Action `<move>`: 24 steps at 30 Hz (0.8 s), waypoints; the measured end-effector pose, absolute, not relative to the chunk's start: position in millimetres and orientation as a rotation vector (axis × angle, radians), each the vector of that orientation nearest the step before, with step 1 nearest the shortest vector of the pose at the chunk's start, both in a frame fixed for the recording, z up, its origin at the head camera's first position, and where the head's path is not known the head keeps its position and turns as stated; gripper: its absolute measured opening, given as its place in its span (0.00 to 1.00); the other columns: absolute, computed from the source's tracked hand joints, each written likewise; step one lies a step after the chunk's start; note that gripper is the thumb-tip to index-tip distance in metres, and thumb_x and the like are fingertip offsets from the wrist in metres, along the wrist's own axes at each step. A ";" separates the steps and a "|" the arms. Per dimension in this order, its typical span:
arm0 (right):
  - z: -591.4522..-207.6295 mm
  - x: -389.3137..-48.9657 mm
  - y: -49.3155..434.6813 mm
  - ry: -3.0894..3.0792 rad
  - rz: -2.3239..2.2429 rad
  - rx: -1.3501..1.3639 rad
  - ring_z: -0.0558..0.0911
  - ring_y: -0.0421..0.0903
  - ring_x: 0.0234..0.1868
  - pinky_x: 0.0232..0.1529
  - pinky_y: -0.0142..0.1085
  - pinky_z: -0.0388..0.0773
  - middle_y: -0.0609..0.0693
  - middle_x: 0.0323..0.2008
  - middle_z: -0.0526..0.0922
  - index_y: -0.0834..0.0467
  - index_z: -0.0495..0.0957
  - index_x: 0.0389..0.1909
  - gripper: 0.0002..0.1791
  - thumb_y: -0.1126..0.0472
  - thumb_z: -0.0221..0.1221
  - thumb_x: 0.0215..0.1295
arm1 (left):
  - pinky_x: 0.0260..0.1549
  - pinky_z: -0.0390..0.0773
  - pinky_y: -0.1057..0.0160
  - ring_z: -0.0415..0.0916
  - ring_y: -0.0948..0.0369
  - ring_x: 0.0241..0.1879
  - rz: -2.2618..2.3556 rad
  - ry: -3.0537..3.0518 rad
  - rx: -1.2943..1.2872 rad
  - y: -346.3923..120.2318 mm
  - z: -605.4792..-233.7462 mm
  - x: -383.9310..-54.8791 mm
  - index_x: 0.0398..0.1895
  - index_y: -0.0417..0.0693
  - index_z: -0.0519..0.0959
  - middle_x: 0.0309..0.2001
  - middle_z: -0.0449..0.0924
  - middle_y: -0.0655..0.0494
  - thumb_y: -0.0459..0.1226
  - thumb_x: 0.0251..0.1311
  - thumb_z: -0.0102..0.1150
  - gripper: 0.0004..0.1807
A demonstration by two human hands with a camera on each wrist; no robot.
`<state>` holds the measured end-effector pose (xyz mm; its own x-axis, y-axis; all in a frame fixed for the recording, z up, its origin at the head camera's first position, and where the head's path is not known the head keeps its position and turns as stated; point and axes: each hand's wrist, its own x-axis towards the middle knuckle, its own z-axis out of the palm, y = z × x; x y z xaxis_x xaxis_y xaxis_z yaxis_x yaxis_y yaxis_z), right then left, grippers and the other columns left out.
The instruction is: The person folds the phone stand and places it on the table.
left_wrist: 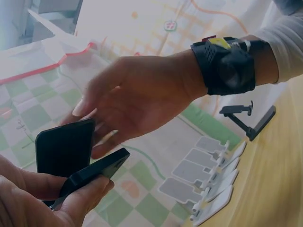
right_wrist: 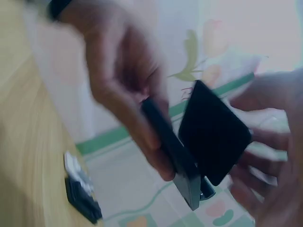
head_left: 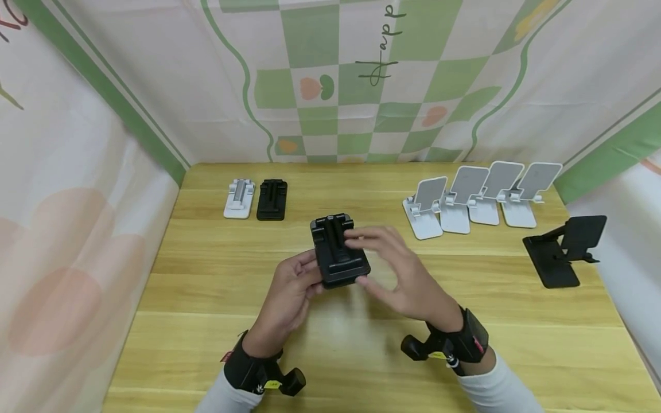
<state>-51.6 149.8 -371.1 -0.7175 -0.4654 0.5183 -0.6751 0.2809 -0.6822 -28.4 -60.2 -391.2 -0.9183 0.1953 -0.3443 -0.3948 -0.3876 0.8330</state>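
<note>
Wood-grain tbl [head_left: 170, 344]: folded white stand [head_left: 240, 209] just beside a folded blk stand [head_left: 272, 209], both toward the far L corner — four opened white stands [head_left: 484, 213] in a row at far R, gray-faced, w/ an opened blk stand [head_left: 549, 264] closer in by the R edge. Back cloth [head_left: 310, 43] printed w/ green & white checks — L cloth [head_left: 67, 155] pale w/ pink shapes, R cloth [head_left: 609, 258] also pale

Smooth plastic, grained wood, creased cloth.
The held black phone stand [head_left: 338, 275] looks like smooth plastic with a soft sheen; the white phone stands [head_left: 427, 228] look like smooth plastic too, with matt grey pads [head_left: 431, 192]. The tabletop [head_left: 206, 344] shows smooth, faintly shiny wood grain. The printed curtain [head_left: 312, 43] is lightly creased cloth; the sleeves [head_left: 503, 390] are matt fabric.
</note>
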 end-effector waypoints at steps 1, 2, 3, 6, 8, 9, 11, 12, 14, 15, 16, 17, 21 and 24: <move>-369.9 -51.3 152.6 -2.378 1.504 0.949 0.71 0.50 0.61 0.62 0.43 0.69 0.54 0.61 0.75 0.59 0.72 0.61 0.28 0.66 0.63 0.57 | 0.25 0.80 0.74 0.82 0.60 0.41 2.346 1.484 -0.276 -60.2 -390.5 -28.5 0.64 0.30 0.67 0.55 0.79 0.38 0.24 0.64 0.51 0.23; -368.9 -51.2 155.2 -2.434 1.589 0.816 0.71 0.48 0.62 0.62 0.41 0.70 0.52 0.61 0.75 0.59 0.71 0.62 0.26 0.64 0.61 0.61 | 0.25 0.80 0.74 0.82 0.60 0.40 2.351 1.484 -0.282 -60.1 -389.9 -28.6 0.63 0.31 0.68 0.55 0.79 0.38 0.24 0.63 0.51 0.23; -368.0 -51.5 157.4 -2.484 1.691 0.682 0.71 0.46 0.61 0.62 0.39 0.70 0.52 0.60 0.75 0.59 0.70 0.62 0.24 0.62 0.60 0.64 | 0.24 0.80 0.74 0.82 0.61 0.39 2.353 1.488 -0.285 -60.1 -389.7 -28.5 0.63 0.31 0.68 0.54 0.79 0.38 0.24 0.63 0.51 0.23; -366.1 -55.1 161.0 -2.562 2.080 0.339 0.74 0.49 0.58 0.57 0.38 0.76 0.56 0.58 0.74 0.63 0.65 0.63 0.25 0.55 0.53 0.71 | 0.26 0.81 0.74 0.83 0.61 0.39 2.352 1.501 -0.264 -59.3 -390.2 -27.6 0.63 0.30 0.68 0.55 0.79 0.37 0.24 0.63 0.51 0.23; -365.8 -57.8 162.9 -2.601 2.305 0.184 0.74 0.52 0.56 0.56 0.39 0.77 0.59 0.57 0.72 0.65 0.63 0.64 0.28 0.51 0.51 0.72 | 0.28 0.81 0.73 0.83 0.60 0.41 2.342 1.506 -0.250 -58.3 -391.6 -26.8 0.63 0.30 0.67 0.55 0.79 0.37 0.24 0.64 0.51 0.23; -365.7 -59.0 163.8 -2.602 2.410 0.138 0.74 0.54 0.55 0.56 0.41 0.78 0.61 0.57 0.72 0.67 0.62 0.65 0.30 0.50 0.52 0.72 | 0.28 0.82 0.73 0.83 0.60 0.42 2.336 1.509 -0.241 -57.8 -392.6 -26.3 0.64 0.30 0.67 0.56 0.78 0.37 0.24 0.64 0.51 0.24; -365.5 -60.8 165.3 -2.592 2.555 0.105 0.75 0.56 0.54 0.55 0.44 0.78 0.63 0.56 0.71 0.70 0.61 0.65 0.32 0.51 0.52 0.71 | 0.30 0.82 0.73 0.83 0.59 0.43 2.330 1.506 -0.240 -56.8 -394.3 -25.6 0.63 0.30 0.67 0.56 0.78 0.38 0.24 0.64 0.51 0.23; -365.7 -61.3 166.3 -2.593 2.593 0.099 0.75 0.56 0.54 0.55 0.44 0.78 0.63 0.56 0.71 0.70 0.61 0.65 0.32 0.52 0.53 0.71 | 0.30 0.82 0.72 0.82 0.59 0.44 2.328 1.507 -0.233 -56.5 -395.1 -25.2 0.64 0.30 0.67 0.57 0.78 0.38 0.24 0.64 0.50 0.24; -365.9 -62.1 167.6 -2.599 2.633 0.107 0.76 0.54 0.54 0.55 0.45 0.78 0.62 0.56 0.72 0.70 0.63 0.63 0.30 0.53 0.54 0.70 | 0.31 0.82 0.72 0.82 0.58 0.45 2.327 1.510 -0.222 -56.0 -396.5 -24.3 0.64 0.30 0.67 0.57 0.78 0.38 0.24 0.64 0.50 0.24; -366.4 -62.4 168.3 -2.603 2.644 0.117 0.77 0.53 0.54 0.55 0.45 0.78 0.62 0.56 0.73 0.70 0.63 0.62 0.30 0.53 0.55 0.70 | 0.31 0.83 0.72 0.82 0.58 0.46 2.325 1.514 -0.212 -55.9 -397.0 -23.9 0.64 0.30 0.67 0.57 0.78 0.38 0.24 0.64 0.50 0.24; -367.0 -62.8 168.5 -2.607 2.655 0.136 0.77 0.53 0.54 0.55 0.45 0.78 0.62 0.56 0.73 0.70 0.64 0.62 0.29 0.53 0.54 0.70 | 0.31 0.83 0.71 0.82 0.58 0.46 2.321 1.517 -0.201 -55.8 -397.4 -23.4 0.64 0.30 0.67 0.57 0.78 0.38 0.24 0.64 0.50 0.24; -367.7 -63.0 168.5 -2.615 2.662 0.138 0.77 0.53 0.54 0.55 0.45 0.78 0.62 0.56 0.73 0.70 0.64 0.61 0.29 0.53 0.55 0.70 | 0.31 0.83 0.71 0.82 0.57 0.46 2.316 1.523 -0.188 -55.6 -397.8 -22.9 0.64 0.29 0.67 0.57 0.78 0.38 0.25 0.64 0.50 0.24; -370.9 -63.7 167.0 -2.635 2.698 0.131 0.77 0.51 0.52 0.54 0.43 0.78 0.62 0.55 0.73 0.72 0.63 0.61 0.29 0.55 0.55 0.70 | 0.32 0.83 0.71 0.81 0.56 0.48 2.294 1.538 -0.146 -54.7 -398.5 -21.8 0.64 0.30 0.67 0.57 0.78 0.38 0.26 0.65 0.51 0.23; -373.1 -64.2 166.0 -2.612 2.751 0.114 0.77 0.50 0.51 0.53 0.42 0.79 0.63 0.55 0.73 0.73 0.63 0.61 0.29 0.56 0.55 0.70 | 0.33 0.83 0.71 0.81 0.56 0.49 2.292 1.542 -0.136 -54.0 -398.8 -21.7 0.64 0.30 0.67 0.57 0.78 0.38 0.27 0.65 0.52 0.24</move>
<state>-64.2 166.0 -373.1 -0.7922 -0.4779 -0.3795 0.4036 0.0560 -0.9132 -21.7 -54.0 -398.8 -0.9255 0.2515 -0.2832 -0.3571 -0.3302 0.8737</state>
